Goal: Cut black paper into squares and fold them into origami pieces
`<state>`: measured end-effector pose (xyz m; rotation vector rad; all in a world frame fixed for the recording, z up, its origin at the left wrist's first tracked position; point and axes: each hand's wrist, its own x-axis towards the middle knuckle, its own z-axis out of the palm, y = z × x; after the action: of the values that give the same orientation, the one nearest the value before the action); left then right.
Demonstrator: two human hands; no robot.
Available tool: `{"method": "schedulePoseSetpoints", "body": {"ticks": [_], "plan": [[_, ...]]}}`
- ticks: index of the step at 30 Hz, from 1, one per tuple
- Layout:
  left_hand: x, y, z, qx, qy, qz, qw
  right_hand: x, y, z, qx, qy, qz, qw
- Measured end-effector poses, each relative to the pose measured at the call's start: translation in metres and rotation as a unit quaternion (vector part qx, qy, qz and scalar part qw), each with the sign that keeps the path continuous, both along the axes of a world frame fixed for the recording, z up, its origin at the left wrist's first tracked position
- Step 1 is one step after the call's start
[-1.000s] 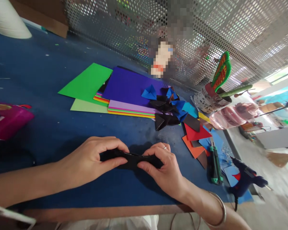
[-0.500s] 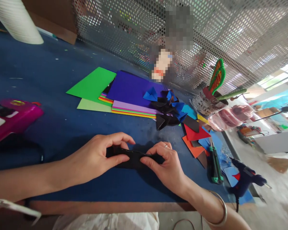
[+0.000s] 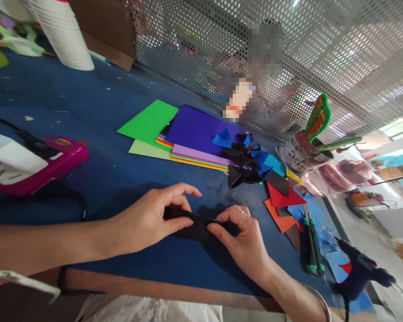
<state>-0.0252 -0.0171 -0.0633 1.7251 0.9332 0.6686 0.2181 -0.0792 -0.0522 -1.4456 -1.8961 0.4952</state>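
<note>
A strip of black folded paper is held just above the blue table, near its front edge. My left hand pinches its left end between thumb and fingers, with the index finger lifted off. At the right end, my right hand grips the strip, thumb in front and fingers behind. Beyond the hands lies a stack of coloured sheets, purple on top. Small folded blue and black paper pieces are heaped on the stack's right end.
A pink power strip with plugs sits at left. On the right are red and orange paper scraps, a green-handled cutter and a glue gun. A pen cup stands by the perforated metal screen.
The whole view has shifted, so everything sits further right and slightly lower. My left index finger has risen off the black paper; both hands still hold it.
</note>
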Motion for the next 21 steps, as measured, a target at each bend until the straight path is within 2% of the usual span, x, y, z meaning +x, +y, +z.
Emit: {"method": "schedulePoseSetpoints", "body": {"ticks": [21], "plan": [[-0.0036,-0.0023,0.0009,0.032,0.024,-0.006,0.999,-0.0015,-0.0015,0.0009,0.014,-0.038,0.009,0.999]]}}
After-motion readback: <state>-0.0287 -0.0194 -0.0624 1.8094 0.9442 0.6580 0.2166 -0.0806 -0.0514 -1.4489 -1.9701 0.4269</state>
